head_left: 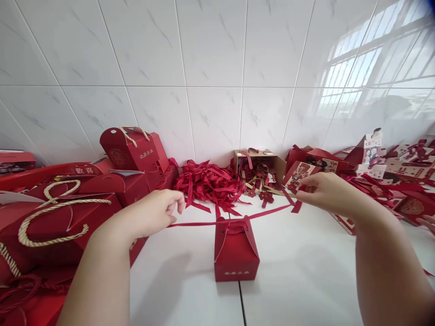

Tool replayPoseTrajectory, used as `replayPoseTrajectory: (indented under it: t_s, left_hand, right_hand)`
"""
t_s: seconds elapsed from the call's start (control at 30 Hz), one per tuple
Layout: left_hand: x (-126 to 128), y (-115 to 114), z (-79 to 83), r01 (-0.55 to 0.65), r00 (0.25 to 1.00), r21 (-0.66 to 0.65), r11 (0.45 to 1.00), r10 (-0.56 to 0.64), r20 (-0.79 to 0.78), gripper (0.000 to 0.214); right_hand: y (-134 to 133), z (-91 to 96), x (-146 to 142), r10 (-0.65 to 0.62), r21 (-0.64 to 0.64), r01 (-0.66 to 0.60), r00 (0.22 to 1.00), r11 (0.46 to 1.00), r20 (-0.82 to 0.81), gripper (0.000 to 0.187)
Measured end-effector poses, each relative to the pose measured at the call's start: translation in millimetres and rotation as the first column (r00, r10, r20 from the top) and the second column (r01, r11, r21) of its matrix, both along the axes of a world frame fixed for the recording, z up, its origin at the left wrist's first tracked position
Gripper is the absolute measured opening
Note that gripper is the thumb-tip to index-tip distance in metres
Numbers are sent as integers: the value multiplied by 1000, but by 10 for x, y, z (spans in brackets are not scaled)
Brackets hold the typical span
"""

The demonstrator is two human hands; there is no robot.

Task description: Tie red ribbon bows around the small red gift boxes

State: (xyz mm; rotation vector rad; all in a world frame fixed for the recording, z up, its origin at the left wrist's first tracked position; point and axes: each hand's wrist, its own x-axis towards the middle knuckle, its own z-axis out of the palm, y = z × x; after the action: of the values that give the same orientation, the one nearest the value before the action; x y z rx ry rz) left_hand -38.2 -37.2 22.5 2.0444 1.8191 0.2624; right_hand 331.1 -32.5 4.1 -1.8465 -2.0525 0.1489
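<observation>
A small red gift box (pixel 236 253) with gold lettering stands upright on the white table (pixel 299 280), in the middle. A red ribbon (pixel 261 213) runs through a knot at the box's top and stretches taut to both sides. My left hand (pixel 154 210) pinches the ribbon's left end, left of the box. My right hand (pixel 322 190) pinches the right end, up and to the right of the box. Both hands are closed on the ribbon.
Larger red gift bags with gold rope handles (pixel 50 217) are stacked at the left. A heap of loose red ribbons (pixel 207 183) lies against the tiled wall. An open cardboard box (pixel 260 165) of red tags and flat red cartons (pixel 390 181) fill the back right.
</observation>
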Motion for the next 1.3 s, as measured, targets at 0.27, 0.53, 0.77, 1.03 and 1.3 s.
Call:
replayPoseTrajectory:
  t_s: [0.27,0.53,0.77,1.03,1.3]
  left_hand:
    - [-125,238,-138,-44,966,-269,962,-27,-257,32]
    - [91,362,-311,72,965,-309,948,-144,-219,34]
    - [403,229,-269,282,939,-363,888,-333,-86,46]
    - [510,238,-388,224,963,-332,916,-261,-71,51]
    - [502,436,-575,253,948,-288,924,-176,266,46]
  right_hand:
    - [356,-315,340,-13,-609,40,999,793,48,13]
    - [475,-346,79,37,-440,-33,999,897,-1,19]
    - [326,-405,-559,425,-421,-471,882,775,-203,48]
    - [402,-604,-805,397,-521,-486,874,702,-281,59]
    - [406,-596,-812,249,-519,-474,861,711,-444,61]
